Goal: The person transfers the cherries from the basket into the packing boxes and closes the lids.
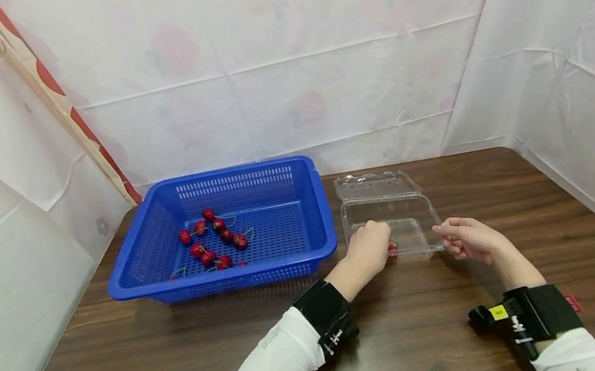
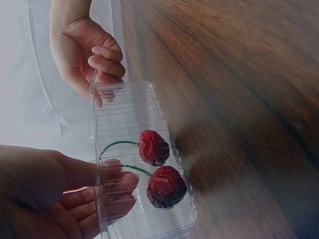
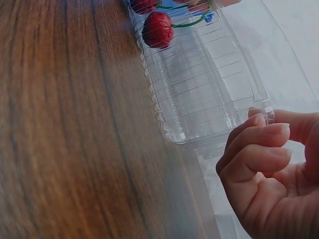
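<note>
A clear plastic clamshell box (image 1: 411, 233) lies with its lid (image 1: 376, 186) folded back, away from the person. My left hand (image 1: 368, 245) reaches into its left side, and the thumb and fingers pinch the green stem of a cherry (image 2: 166, 186) low in the box. Beside that one is a second red cherry (image 2: 154, 148), its stem curving up toward the rim. On the opposite side, my right hand (image 1: 472, 237) pinches the box's near right corner between thumb and fingertips, the other fingers curled. The box wall stands between the left wrist camera and both cherries.
To the left stands a blue perforated basket (image 1: 224, 276) holding several more red cherries (image 1: 226, 235), some with green stems. Everything rests on a dark wood-grain table (image 1: 417, 348). White sheeting (image 1: 270, 86) hangs behind and along both sides.
</note>
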`<state>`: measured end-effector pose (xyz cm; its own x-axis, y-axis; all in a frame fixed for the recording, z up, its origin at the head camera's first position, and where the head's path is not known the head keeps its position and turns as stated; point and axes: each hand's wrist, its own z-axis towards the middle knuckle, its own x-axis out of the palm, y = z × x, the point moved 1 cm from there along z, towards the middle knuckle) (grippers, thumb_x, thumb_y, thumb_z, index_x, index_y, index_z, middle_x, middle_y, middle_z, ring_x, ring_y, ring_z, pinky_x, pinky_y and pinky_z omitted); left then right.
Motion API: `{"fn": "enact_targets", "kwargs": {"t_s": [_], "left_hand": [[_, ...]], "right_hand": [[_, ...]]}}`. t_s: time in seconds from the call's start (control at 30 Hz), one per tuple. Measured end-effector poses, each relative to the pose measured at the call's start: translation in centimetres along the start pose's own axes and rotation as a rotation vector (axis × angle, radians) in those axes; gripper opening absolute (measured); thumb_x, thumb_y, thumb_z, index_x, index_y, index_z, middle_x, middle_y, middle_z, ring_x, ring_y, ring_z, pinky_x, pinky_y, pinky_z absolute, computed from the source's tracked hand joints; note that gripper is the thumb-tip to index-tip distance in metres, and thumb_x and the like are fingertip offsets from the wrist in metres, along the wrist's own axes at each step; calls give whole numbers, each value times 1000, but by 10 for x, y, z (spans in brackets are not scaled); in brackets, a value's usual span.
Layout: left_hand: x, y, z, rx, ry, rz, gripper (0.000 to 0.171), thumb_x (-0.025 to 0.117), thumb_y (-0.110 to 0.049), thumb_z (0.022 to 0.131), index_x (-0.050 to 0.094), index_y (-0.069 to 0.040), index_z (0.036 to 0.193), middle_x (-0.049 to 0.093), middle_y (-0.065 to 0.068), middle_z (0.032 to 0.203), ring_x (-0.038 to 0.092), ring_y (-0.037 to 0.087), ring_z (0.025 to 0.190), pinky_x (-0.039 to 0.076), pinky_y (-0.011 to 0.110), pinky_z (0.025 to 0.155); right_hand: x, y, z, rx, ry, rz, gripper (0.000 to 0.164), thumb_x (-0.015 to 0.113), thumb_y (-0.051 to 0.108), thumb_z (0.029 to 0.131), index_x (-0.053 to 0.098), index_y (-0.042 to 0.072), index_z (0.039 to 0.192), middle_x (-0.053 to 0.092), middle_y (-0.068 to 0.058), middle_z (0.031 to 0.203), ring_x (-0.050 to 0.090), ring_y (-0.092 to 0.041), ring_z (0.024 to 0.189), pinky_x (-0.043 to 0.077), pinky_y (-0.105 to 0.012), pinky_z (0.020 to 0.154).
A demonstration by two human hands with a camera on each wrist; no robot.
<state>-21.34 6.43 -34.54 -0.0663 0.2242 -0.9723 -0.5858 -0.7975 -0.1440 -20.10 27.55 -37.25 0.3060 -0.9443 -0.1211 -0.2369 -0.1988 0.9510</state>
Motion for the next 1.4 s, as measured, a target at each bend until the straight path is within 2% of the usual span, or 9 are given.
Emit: {"fn": "enact_targets", "kwargs": {"t_s": [0.37, 0.6, 0.77, 0.93, 1.03, 1.17, 1.27, 1.4], "left_hand": [[1, -1, 2, -11, 18, -11, 19, 58, 1, 80, 58, -11, 65, 62, 1, 70, 60, 13, 63, 46, 25, 50], [-3, -2, -1, -16, 41, -30, 15, 57, 1, 80, 59, -10, 70, 59, -1, 66, 53, 9, 56, 44, 24, 49], [-7, -3, -3, -14, 12, -36, 21, 57, -1, 80, 54, -12, 62, 53, -3, 60, 46, 9, 51, 41, 24, 45], [-13, -5, -5, -3, -28, -53, 29, 56, -10, 84, 48, -14, 56, 49, -5, 58, 43, 7, 48, 38, 22, 43], [-19, -6, -8, -8, -30, -64, 24, 56, -14, 85, 53, -13, 61, 53, -4, 62, 46, 7, 50, 39, 22, 44], [-27, -7, -12, -14, -44, -34, 13, 58, -20, 86, 62, -11, 79, 59, -2, 73, 56, 8, 63, 44, 22, 49], [-33, -5, -15, -18, -78, 3, 14, 58, -24, 86, 62, -10, 87, 60, -1, 79, 59, 11, 72, 47, 24, 54], [-40, -2, -19, -24, -110, 16, 17, 57, -26, 87, 61, -9, 90, 59, 0, 81, 59, 12, 74, 48, 25, 57]], "right_hand": [[0, -1, 0, 3, -2, -8, 21, 47, 25, 93, 41, 10, 79, 41, 2, 64, 38, -7, 52, 34, -23, 50], [0, 0, 0, -3, 5, -11, 21, 46, 24, 93, 41, 9, 79, 40, 1, 64, 37, -7, 52, 34, -23, 50], [0, 1, 0, -2, 6, -19, 22, 45, 24, 93, 41, 9, 79, 40, 1, 64, 37, -8, 52, 34, -23, 50], [-1, 1, 0, 2, 6, -17, 22, 46, 25, 93, 40, 8, 80, 40, 1, 64, 37, -7, 52, 34, -23, 50], [-1, 1, 0, 5, 7, -9, 21, 46, 24, 93, 40, 8, 81, 40, 1, 64, 37, -7, 52, 34, -23, 50], [-2, 0, 0, 6, 9, -3, 21, 45, 24, 93, 40, 8, 81, 40, 1, 65, 37, -8, 52, 34, -23, 50], [-2, 0, 0, 0, 11, -16, 21, 45, 25, 93, 40, 9, 80, 40, 1, 65, 37, -8, 52, 34, -23, 50], [-2, -1, 0, -7, 9, -31, 22, 45, 25, 93, 41, 9, 79, 41, 1, 64, 37, -7, 52, 34, -23, 49]]}}
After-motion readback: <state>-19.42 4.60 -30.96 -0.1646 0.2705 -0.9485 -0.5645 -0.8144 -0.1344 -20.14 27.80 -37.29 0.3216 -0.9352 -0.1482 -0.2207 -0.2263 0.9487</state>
